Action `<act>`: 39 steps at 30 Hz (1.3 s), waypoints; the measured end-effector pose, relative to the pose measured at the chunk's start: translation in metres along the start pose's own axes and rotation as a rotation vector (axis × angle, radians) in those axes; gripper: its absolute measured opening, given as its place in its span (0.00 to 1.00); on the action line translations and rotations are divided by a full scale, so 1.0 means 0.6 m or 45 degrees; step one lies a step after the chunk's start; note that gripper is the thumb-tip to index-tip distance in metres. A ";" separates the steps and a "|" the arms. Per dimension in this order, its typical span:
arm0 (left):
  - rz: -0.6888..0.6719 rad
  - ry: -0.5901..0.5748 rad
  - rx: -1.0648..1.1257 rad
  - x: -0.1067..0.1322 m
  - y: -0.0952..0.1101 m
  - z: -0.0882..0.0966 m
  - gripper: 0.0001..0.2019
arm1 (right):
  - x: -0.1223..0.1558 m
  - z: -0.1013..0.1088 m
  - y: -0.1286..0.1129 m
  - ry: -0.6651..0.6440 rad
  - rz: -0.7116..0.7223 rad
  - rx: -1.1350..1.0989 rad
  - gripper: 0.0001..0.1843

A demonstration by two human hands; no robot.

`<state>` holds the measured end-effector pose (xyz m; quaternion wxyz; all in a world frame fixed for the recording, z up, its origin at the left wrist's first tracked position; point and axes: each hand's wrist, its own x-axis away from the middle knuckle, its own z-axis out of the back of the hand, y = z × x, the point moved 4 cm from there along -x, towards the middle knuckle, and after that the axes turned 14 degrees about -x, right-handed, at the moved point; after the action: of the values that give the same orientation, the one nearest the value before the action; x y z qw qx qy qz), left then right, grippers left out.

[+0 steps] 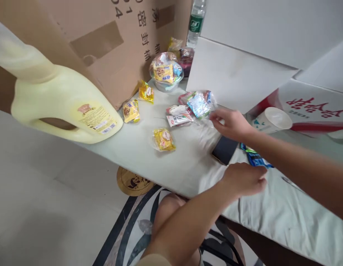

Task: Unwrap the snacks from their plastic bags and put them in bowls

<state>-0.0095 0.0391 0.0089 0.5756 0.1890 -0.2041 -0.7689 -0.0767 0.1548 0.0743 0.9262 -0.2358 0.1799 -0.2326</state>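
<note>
My right hand (231, 123) reaches in from the right with its fingers stretched out, the tips touching a clear plastic bag of snacks (200, 104) on the pale table (138, 151). Lower down, my left hand (243, 180) is curled closed on the cloth-covered part of the table, against a blue packet (257, 159). What its fingers hold is hidden. A dark phone (224, 149) lies between the two hands. A white and red packet (178, 118) lies left of the bag.
Three yellow snack packets (163, 139) (131, 111) (146, 92) are scattered on the table. A bowl of snacks (166, 75), a water bottle (196, 20) and a cardboard box (105, 37) stand behind. A yellow jug (63, 107) sits left, a paper cup (271, 120) right.
</note>
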 end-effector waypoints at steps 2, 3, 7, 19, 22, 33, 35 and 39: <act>0.019 -0.019 0.039 0.006 -0.013 0.002 0.14 | -0.117 -0.042 -0.003 -0.054 0.030 0.061 0.12; 0.029 -0.025 0.058 0.010 -0.021 0.003 0.14 | -0.170 -0.063 -0.005 -0.073 0.044 0.059 0.15; 0.066 -0.010 0.150 0.026 -0.055 0.010 0.13 | -0.316 -0.128 -0.001 -0.056 -0.087 0.232 0.11; 0.094 -0.112 0.264 0.024 -0.077 0.016 0.10 | -0.379 -0.127 -0.008 0.011 -0.172 0.361 0.19; 0.088 -0.084 0.247 0.025 -0.068 0.016 0.10 | -0.342 -0.074 -0.035 0.047 -0.133 0.431 0.18; 0.070 -0.112 0.185 0.023 -0.029 0.029 0.12 | -0.084 0.043 -0.048 0.368 -0.715 -0.816 0.10; 0.083 -0.117 0.164 0.025 -0.029 0.025 0.11 | -0.071 0.036 -0.031 0.481 -0.810 -1.067 0.13; 0.106 -0.135 0.127 0.032 -0.040 0.019 0.09 | -0.056 0.076 -0.007 0.577 -0.815 -1.156 0.21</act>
<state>-0.0400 0.0277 0.0049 0.5854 0.1680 -0.2800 -0.7421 -0.0859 0.1848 0.1218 0.5554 -0.5948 0.3745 -0.4445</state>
